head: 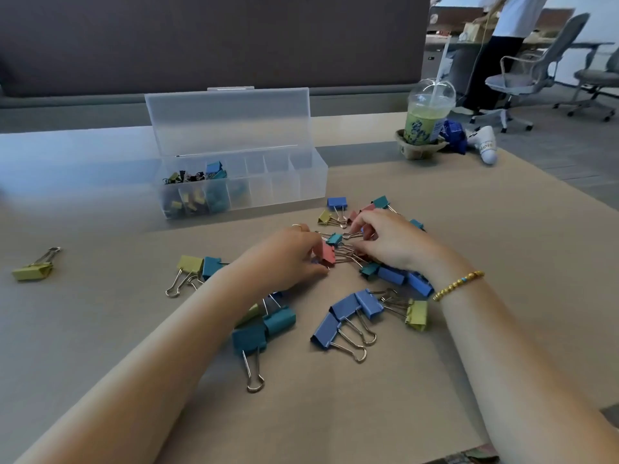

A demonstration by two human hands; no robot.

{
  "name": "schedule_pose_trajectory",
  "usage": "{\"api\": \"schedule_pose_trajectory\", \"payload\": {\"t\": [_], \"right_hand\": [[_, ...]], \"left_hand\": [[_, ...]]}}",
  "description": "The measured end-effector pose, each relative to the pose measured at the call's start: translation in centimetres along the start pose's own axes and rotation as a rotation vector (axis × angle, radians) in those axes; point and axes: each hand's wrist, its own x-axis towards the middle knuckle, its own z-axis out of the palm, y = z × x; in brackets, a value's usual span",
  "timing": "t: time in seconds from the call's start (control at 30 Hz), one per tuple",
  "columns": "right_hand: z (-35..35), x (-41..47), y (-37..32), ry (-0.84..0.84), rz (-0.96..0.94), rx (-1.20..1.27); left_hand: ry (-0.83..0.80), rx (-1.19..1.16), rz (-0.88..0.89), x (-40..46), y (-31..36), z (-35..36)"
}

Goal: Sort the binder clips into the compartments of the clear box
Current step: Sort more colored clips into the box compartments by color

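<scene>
Worktop (83,155) under brown paper (435,363): loose binder clips (348,316) scattered across it, clear box (241,182) open at the back, iced drink (425,118) far right.

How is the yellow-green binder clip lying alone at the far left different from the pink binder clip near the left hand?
The yellow-green binder clip lies alone on the table, away from the pile, and nothing touches it. The pink binder clip sits in the middle of the pile, and the left hand holds it with curled fingers. Their colours differ too. Both have silver wire handles and both are outside the clear box.
</scene>
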Motion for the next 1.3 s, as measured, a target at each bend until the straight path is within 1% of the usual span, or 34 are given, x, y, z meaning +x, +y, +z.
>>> {"api": "schedule_pose_trajectory", "payload": {"t": [0.13, 0.3, 0.5, 0.6, 0.67, 0.7, 0.77, 0.83, 0.9, 0.97, 1.03, 1.1, 1.13, 1.17, 1.2, 1.23, 1.3], "right_hand": [[1.1, 0.7, -1.0, 0.034, -0.038, -0.058], [2.3, 2.1, -2.1, 0.090, -0.030, -0.131], [2.3, 2.0, -2.5, 0.053, -0.029, 0.009], [1.9, 2.1, -2.8, 0.116, -0.021, 0.128], [1.3, 2.6, -3.0, 0.168, 0.029, 0.193], [0.9, 3.0, -3.0, 0.165, 0.061, 0.180], [0.6, 4.0, -3.1, 0.103, 0.110, 0.072], [0.8, 4.8, -3.4, 0.028, 0.121, -0.038], [1.2, 5.5, -3.9, -0.006, 0.129, -0.109], [1.6, 6.4, -4.4, -0.038, 0.143, -0.139], [1.5, 7.4, -5.1, -0.102, 0.147, -0.157], [1.3, 8.3, -5.6, -0.160, 0.141, -0.193], [1.2, 8.7, -5.7, -0.171, 0.133, -0.218], [1.2, 9.1, -5.6, -0.167, 0.123, -0.244], [1.4, 9.5, -5.5, -0.156, 0.112, -0.267], [1.6, 9.8, -5.4, -0.145, 0.107, -0.289], [1.8, 10.3, -5.3, -0.133, 0.123, -0.327]], "left_hand": [[0.013, 0.052, 0.044, 0.4, -0.2, 0.3], [-0.041, 0.056, 0.025, 0.1, -0.8, -0.3], [-0.002, -0.049, 0.016, -0.4, -2.0, -0.4], [0.041, -0.174, -0.031, -0.4, -2.6, -0.5], [0.115, -0.248, -0.066, -0.4, -3.1, -0.9], [0.165, -0.287, -0.076, -0.4, -3.4, -1.2], [0.259, -0.357, -0.074, -0.4, -4.2, -1.8], [0.344, -0.416, -0.072, -0.4, -4.8, -2.5], [0.424, -0.474, -0.098, -0.4, -5.8, -3.3], [0.524, -0.565, -0.146, 0.0, -7.5, -4.4], [0.678, -0.665, -0.204, 0.9, -9.8, -5.6], [0.861, -0.658, -0.289, 1.6, -12.2, -6.9], [0.926, -0.639, -0.338, 1.9, -13.3, -7.6], [0.951, -0.625, -0.385, 2.0, -14.4, -8.2], [0.932, -0.613, -0.430, 2.2, -15.4, -8.7], [0.879, -0.591, -0.468, 2.4, -16.4, -8.9], [0.707, -0.488, -0.516, 3.0, -17.8, -8.9]]}}
